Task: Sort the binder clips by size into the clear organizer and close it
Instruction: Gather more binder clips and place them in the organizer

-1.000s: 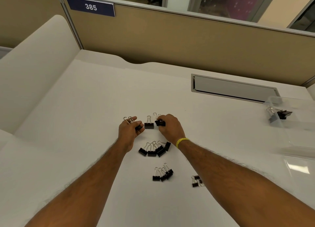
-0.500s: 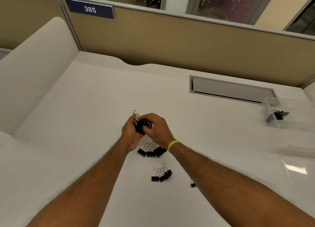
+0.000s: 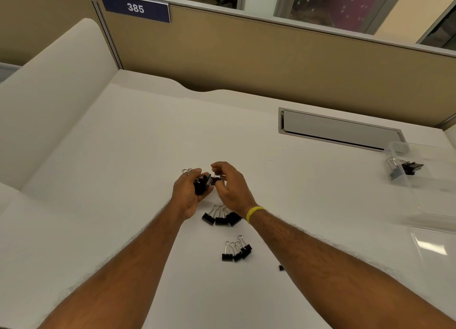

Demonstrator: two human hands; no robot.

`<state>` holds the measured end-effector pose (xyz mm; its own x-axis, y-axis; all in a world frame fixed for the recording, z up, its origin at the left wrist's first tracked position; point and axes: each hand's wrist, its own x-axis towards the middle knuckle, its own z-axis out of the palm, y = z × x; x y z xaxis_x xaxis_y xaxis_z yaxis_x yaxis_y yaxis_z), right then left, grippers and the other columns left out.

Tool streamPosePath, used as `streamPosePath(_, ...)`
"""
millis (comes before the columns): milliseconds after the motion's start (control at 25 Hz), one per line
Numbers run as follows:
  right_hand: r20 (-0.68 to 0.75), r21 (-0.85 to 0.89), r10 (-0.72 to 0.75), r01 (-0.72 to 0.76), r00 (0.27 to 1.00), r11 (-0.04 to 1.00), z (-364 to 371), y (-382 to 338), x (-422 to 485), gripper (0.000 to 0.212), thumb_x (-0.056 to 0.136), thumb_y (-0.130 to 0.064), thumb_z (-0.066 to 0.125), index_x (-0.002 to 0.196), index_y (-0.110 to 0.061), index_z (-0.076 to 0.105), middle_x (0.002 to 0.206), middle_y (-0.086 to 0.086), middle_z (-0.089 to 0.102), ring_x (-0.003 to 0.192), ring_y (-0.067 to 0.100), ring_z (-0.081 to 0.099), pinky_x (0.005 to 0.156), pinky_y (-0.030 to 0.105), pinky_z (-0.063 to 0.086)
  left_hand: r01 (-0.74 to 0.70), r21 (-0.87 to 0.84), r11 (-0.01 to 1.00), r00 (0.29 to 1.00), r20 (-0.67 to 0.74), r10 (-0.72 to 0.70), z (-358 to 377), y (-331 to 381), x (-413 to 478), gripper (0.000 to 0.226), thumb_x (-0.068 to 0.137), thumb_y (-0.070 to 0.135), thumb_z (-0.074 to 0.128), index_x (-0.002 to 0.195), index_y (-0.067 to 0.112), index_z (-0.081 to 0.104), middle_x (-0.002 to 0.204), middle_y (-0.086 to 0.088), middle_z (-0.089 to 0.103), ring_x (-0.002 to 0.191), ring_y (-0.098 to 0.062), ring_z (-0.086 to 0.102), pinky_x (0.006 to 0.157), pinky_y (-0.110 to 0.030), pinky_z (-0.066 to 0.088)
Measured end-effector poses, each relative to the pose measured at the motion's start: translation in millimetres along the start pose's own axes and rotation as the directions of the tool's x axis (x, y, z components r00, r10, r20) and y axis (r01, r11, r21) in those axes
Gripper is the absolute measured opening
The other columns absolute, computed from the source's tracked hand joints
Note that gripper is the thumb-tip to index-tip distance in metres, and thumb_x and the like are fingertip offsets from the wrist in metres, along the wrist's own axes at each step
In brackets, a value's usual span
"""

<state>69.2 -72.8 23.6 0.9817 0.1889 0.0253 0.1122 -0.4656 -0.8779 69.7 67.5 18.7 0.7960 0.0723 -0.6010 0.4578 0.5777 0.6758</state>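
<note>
My left hand [image 3: 188, 195] is curled around a bunch of large black binder clips [image 3: 201, 183], their silver handles sticking out above my fingers. My right hand [image 3: 233, 186] pinches one more black clip [image 3: 216, 180] right against that bunch. Just below my hands a row of medium clips [image 3: 220, 217] lies on the white desk, partly hidden by my right wrist. A group of smaller clips [image 3: 236, 250] lies nearer to me. A tiny clip [image 3: 281, 267] peeks out beside my right forearm. The clear organizer [image 3: 424, 180] sits open at the far right with a few clips [image 3: 404, 168] inside.
A grey cable hatch [image 3: 340, 130] is set into the desk at the back right. A tan partition [image 3: 246, 57] with a "385" sign [image 3: 136, 7] closes off the back. A white curved divider [image 3: 49, 86] rises along the left. The organizer's clear lid [image 3: 431, 247] lies flat at right.
My hands came together from picking separate clips off the desk. The large clips left the desk and are now gathered in my left hand, my right adding one.
</note>
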Motion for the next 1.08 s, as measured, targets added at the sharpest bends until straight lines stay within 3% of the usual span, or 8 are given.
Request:
streamPosePath(80,-0.052,-0.117,0.056,-0.062,0.997,0.991,-2,9,2,0.038,0.084,-0.010,0.050,0.122,-0.017,0.053,0.117,-0.002,0.057,0.112,0.013,0.052,0.095,0.036,0.048,0.001,0.006,1.000,1.000,-0.019,-0.001,-5,0,3,0.017,0.092,0.013,0.061,0.107,0.008,0.057,0.104,-0.016,0.067,0.091,-0.026,0.067,0.064,-0.033,0.059)
streamPosePath(200,-0.016,-0.348,0.200,-0.193,0.980,0.918,-2,16,11,0.046,0.087,-0.027,0.060,0.130,-0.018,0.045,0.125,0.004,0.048,0.120,0.022,0.044,0.092,0.036,0.047,-0.013,-0.001,1.000,0.998,-0.054,0.013,-11,0,6,0.010,0.092,0.011,0.061,0.101,0.008,0.058,0.101,-0.016,0.067,0.093,-0.027,0.065,0.065,-0.035,0.060)
streamPosePath(320,0.048,-0.501,0.238,-0.183,0.970,0.846,7,17,19,0.058,0.084,-0.046,0.064,0.131,-0.020,0.043,0.126,0.007,0.044,0.117,0.025,0.044,0.088,0.039,0.049,-0.027,0.010,1.000,0.997,-0.070,0.027,-15,0,5,0.006,0.092,0.009,0.061,0.098,0.007,0.060,0.096,-0.015,0.067,0.093,-0.027,0.065,0.064,-0.035,0.060)
streamPosePath(480,0.067,-0.574,0.256,-0.173,0.964,0.800,14,18,29,0.039,0.085,-0.038,0.063,0.113,-0.014,0.051,0.117,0.009,0.046,0.101,0.027,0.053,0.078,0.038,0.050,-0.022,0.008,1.000,0.997,-0.076,0.023,-20,-2,5,0.003,0.092,0.007,0.059,0.094,0.006,0.060,0.091,-0.015,0.066,0.089,-0.027,0.065,0.062,-0.035,0.059)
streamPosePath(560,0.040,-0.508,0.273,-0.216,0.961,0.834,12,19,30,0.026,0.083,-0.030,0.063,0.099,-0.013,0.053,0.105,0.007,0.052,0.090,0.026,0.055,0.074,0.037,0.048,-0.020,-0.004,1.000,0.997,-0.076,0.020,-22,-2,6,0.004,0.092,0.007,0.059,0.095,0.006,0.060,0.091,-0.015,0.066,0.088,-0.027,0.065,0.062,-0.035,0.059)
streamPosePath(720,-0.029,-0.128,0.244,-0.246,0.969,0.961,6,19,19,0.019,0.074,-0.023,0.067,0.084,-0.015,0.053,0.085,0.002,0.059,0.075,0.018,0.053,0.068,0.034,0.048,-0.016,-0.004,1.000,0.998,-0.054,0.016,-19,-4,6,0.011,0.092,0.007,0.059,0.102,0.003,0.058,0.096,-0.017,0.063,0.090,-0.027,0.064,0.065,-0.036,0.059)
streamPosePath(920,-0.070,0.108,0.108,-0.100,0.992,0.989,-1,2,-7,0.018,0.077,-0.017,0.065,0.092,-0.020,0.055,0.097,-0.003,0.060,0.092,0.010,0.058,0.079,0.030,0.053,-0.012,0.091,0.996,1.000,0.023,0.010,1,-11,-2,0.026,0.094,0.012,0.057,0.115,-0.003,0.058,0.104,-0.020,0.064,0.092,-0.027,0.066,0.070,-0.035,0.058)
streamPosePath(1080,-0.111,0.121,0.043,-0.030,0.993,0.992,-11,-4,-29,0.018,0.078,-0.015,0.061,0.096,-0.019,0.057,0.100,-0.004,0.059,0.096,0.008,0.058,0.087,0.030,0.052,0.008,0.076,0.997,0.995,0.095,-0.016,24,-17,-20,0.018,0.094,0.019,0.052,0.099,0.007,0.064,0.100,-0.017,0.068,0.088,-0.029,0.068,0.079,-0.039,0.056)
